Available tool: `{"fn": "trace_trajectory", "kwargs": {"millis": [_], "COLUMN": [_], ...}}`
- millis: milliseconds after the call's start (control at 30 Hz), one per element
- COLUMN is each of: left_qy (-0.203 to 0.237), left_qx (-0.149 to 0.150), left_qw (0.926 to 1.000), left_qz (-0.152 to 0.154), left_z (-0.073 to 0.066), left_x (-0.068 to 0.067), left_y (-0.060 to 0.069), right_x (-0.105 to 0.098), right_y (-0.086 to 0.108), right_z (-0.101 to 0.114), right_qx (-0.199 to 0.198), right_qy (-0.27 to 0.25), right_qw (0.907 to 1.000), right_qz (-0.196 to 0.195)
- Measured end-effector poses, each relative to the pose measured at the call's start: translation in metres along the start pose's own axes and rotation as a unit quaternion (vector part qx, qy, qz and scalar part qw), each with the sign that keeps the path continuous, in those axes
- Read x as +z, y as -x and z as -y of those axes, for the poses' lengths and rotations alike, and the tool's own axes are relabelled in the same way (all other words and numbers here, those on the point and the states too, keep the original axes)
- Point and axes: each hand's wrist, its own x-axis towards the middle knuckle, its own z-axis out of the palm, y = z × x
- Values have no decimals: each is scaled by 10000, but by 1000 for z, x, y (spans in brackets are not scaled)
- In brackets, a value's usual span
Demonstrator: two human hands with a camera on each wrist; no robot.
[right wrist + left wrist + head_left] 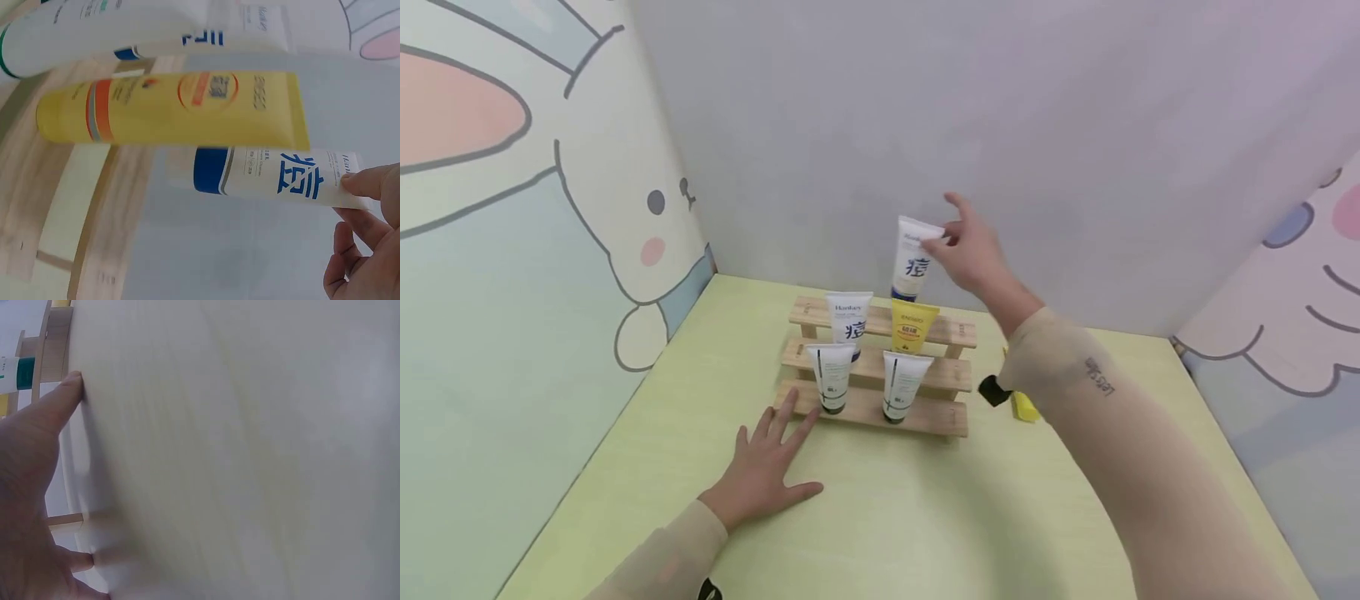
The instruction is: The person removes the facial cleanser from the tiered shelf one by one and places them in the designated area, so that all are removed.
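Observation:
My right hand [973, 254] pinches the upper edge of a white tube with blue lettering [912, 262] at the top step of the wooden rack [880, 421]; whether its base touches the step I cannot tell. The right wrist view shows thumb and finger of the right hand [369, 231] on its flat end. A yellow tube [913, 327] and another blue-lettered white tube [848, 321] stand on the middle step. On the lowest step are two white tubes with dark caps, one left [832, 377], one right [904, 386]. My left hand [760, 475] lies with fingers spread, fingertips at the rack's front left corner.
A yellow object [1025, 407] lies on the table [880, 517] right of the rack, partly hidden by my right forearm. Behind the rack rises a plain grey wall [820, 150]. Side panels with cartoon drawings flank the table [512, 333].

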Motion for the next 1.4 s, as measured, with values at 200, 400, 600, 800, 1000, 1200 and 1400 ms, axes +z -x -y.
{"fn": "trace_trajectory", "kwargs": {"millis": [200, 400, 600, 800, 1000, 1200, 1400], "left_qy": [-154, -171, -153, -122, -72, -61, 12], "left_qx": [73, 15, -65, -123, -113, -117, -125], "left_qw": [9997, 9998, 9998, 9998, 9999, 9999, 9999], "left_qz": [-175, -115, -103, -86, -104, -111, -46], "left_z": [4, 8, 9, 9, 9, 10, 10], "left_x": [0, -1, -7, -12, -11, -12, -12], "left_y": [-1, 0, 4, 7, 9, 8, 9], "right_x": [-63, -109, -127, -127, -111, -88, -63], "right_y": [14, 44, 65, 64, 53, 40, 38], "right_z": [-39, -100, -159, -208, -244, -264, -282], "right_qx": [445, 925, 1315, 1842, 2257, 2297, 2566], "right_qy": [-305, -160, 359, 1121, 1008, 722, 709], "right_qw": [9967, 9931, 9906, 9687, 9546, 9644, 9627], "right_qz": [-601, -695, 50, 1226, 1663, 1093, 491]}}
